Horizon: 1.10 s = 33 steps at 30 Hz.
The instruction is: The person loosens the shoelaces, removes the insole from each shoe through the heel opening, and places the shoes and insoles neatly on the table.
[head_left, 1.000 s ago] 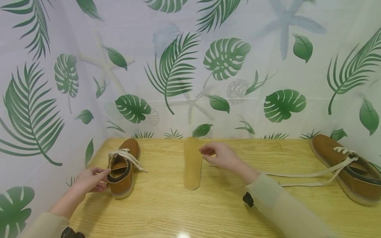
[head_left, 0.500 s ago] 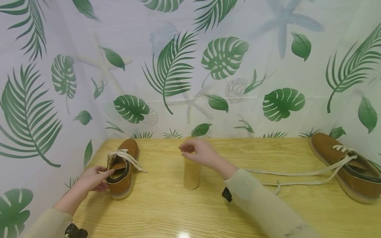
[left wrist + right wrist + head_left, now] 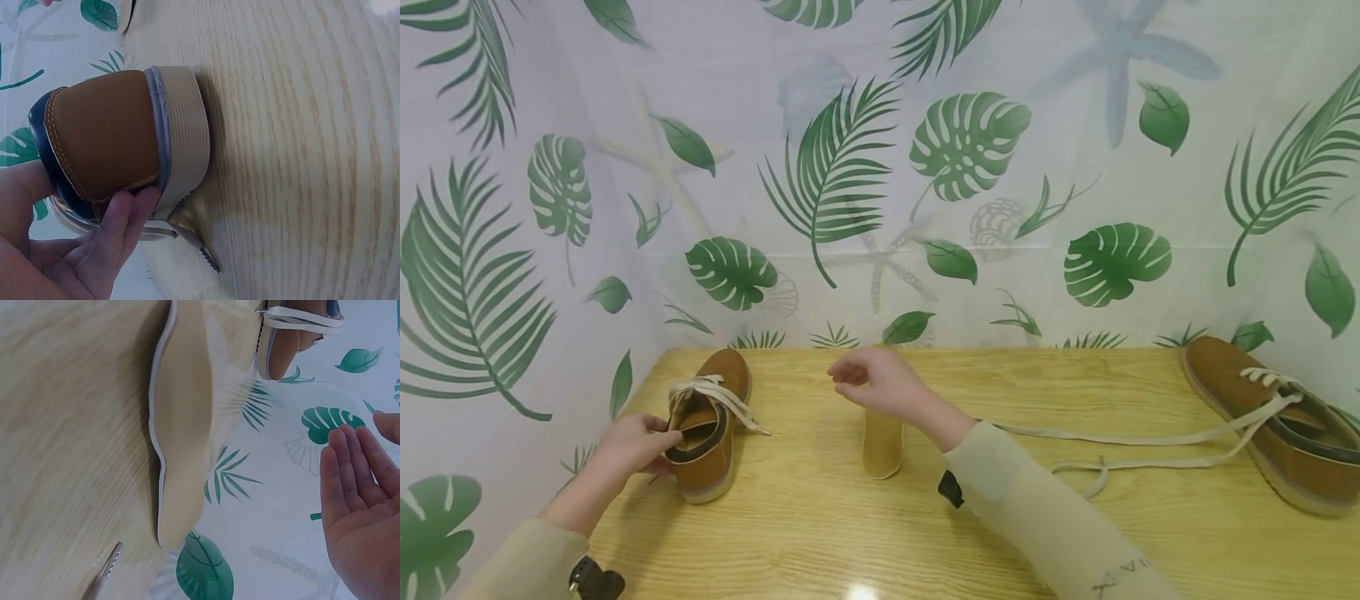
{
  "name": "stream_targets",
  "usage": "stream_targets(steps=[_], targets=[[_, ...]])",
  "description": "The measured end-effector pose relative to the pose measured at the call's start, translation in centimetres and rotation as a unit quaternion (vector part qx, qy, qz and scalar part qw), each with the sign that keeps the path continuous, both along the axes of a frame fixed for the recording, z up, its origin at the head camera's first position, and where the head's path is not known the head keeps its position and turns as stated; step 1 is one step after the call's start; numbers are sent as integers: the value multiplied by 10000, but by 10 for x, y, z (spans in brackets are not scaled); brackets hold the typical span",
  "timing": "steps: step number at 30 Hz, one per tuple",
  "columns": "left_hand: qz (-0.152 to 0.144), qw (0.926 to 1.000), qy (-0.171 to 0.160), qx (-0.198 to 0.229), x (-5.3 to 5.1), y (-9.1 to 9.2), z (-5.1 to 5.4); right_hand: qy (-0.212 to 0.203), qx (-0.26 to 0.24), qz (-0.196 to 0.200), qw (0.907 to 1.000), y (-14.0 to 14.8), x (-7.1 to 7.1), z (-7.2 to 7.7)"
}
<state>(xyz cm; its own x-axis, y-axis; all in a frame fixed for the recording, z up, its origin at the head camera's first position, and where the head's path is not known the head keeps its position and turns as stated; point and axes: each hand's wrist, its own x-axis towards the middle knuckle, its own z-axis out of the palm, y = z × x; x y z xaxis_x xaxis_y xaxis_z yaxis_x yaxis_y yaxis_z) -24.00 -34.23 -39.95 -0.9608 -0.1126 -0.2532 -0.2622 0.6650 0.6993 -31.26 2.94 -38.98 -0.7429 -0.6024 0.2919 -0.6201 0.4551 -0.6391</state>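
Note:
At the left stands a brown shoe (image 3: 709,477) with cream laces (image 3: 741,407). My left hand (image 3: 634,450) grips its heel collar, thumb over the rim and fingers against the outer side. The left wrist view shows the brown heel (image 3: 106,134) above a ribbed pale sole (image 3: 186,122). A tan insole (image 3: 882,454) lies flat on the table, its upper part hidden in the head view by my right hand (image 3: 883,383). That hand hovers above it. In the right wrist view the palm and extended fingers face the camera with nothing held, apart from the insole (image 3: 182,419).
A second brown shoe (image 3: 1225,387) stands at the far right. Its long cream laces (image 3: 1138,440) stretch left across the wooden table (image 3: 805,533), behind my right forearm. A leaf-printed curtain (image 3: 850,200) borders the table at the back and sides.
My right hand has moved left from beside the insole to over its upper part. My left hand stays at the shoe's collar, and both shoes keep their places.

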Motion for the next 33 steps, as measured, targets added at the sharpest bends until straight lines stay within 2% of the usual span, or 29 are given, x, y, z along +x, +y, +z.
stream_targets(steps=[9, 16, 20, 26, 33], targets=[[-37, 9993, 298, -226, 3, 10, 6, -140, -42, -2, 9999, 3, 2, -1], [-112, 9996, 223, -152, 3, 20, 9, -191, 0, -37, 9998, 2, 2, -1], [-169, 9996, 239, 27, 1, 26, 12, -232, -3, -68, 9997, 2, 3, 1], [-155, 9974, 346, 608, -5, 45, 17, -268, -7, -114, 9996, 4, 3, 1], [-161, 9962, 428, 742, -10, 72, 23, -250, -16, -196, 9995, 12, 2, 2]])
